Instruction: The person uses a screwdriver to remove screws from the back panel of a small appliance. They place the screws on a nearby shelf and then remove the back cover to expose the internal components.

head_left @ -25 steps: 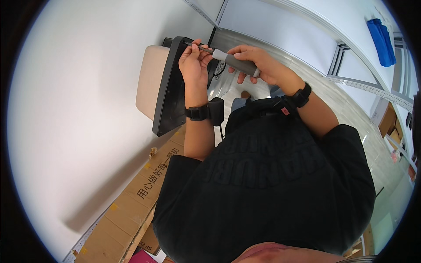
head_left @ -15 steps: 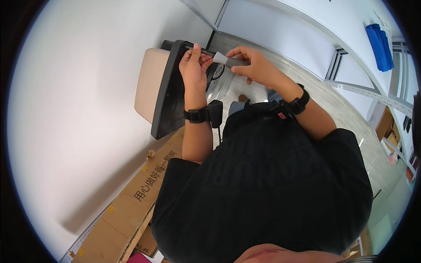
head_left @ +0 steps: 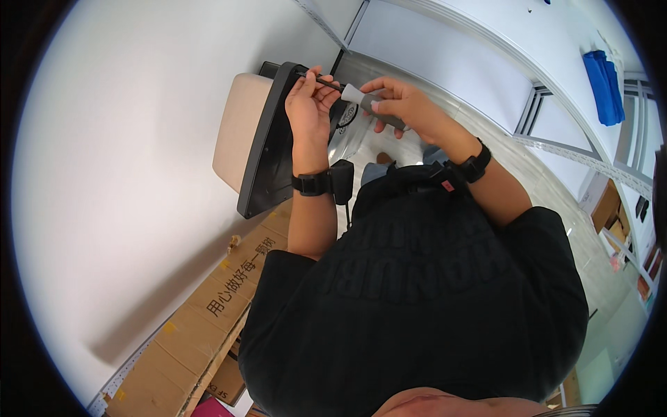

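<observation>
My right hand [head_left: 403,104] is closed around the grey handle of a screwdriver [head_left: 353,93], its dark shaft pointing left and away from me. Close to the shaft's tip, the fingers of my left hand [head_left: 308,104] are pinched about it. That tip meets the far upper end of a black panel [head_left: 267,149], which stands on edge, tilted. Behind the panel is a beige cushion-like block [head_left: 240,132], on the wall side. Whether a screw sits at the tip is hidden by my left fingers.
A long cardboard box [head_left: 208,313] lies along the white wall [head_left: 118,174] at the left. White metal shelving [head_left: 556,142] runs along the right, with a blue cloth-like bundle [head_left: 603,87] on it. Tiled floor [head_left: 445,118] shows beyond my hands.
The screwdriver handle has tipped slightly toward me, and my right fingers have shifted their hold on it. My left hand stays at the panel's far end with little movement.
</observation>
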Demonstrator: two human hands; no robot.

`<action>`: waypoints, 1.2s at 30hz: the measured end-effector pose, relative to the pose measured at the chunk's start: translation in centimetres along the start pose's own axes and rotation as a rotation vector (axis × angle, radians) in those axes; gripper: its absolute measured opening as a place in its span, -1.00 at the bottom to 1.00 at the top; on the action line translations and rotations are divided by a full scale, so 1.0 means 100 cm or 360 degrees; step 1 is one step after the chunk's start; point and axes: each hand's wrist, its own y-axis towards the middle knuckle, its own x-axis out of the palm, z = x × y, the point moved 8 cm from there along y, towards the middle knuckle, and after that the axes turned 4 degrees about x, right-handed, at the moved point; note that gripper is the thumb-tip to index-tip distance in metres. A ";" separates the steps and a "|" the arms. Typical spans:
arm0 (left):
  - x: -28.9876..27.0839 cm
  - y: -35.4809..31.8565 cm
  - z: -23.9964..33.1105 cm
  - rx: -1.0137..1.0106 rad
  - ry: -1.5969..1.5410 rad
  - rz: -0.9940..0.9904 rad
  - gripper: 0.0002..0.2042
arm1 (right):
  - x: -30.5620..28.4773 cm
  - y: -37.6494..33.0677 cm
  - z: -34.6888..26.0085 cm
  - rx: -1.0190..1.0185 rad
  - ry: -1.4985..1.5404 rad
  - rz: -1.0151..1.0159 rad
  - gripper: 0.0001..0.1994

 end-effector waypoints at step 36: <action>-0.004 0.004 0.001 0.0104 0.0015 0.0125 -0.79 | -0.002 0.010 0.018 0.0195 0.0146 -0.0149 -0.59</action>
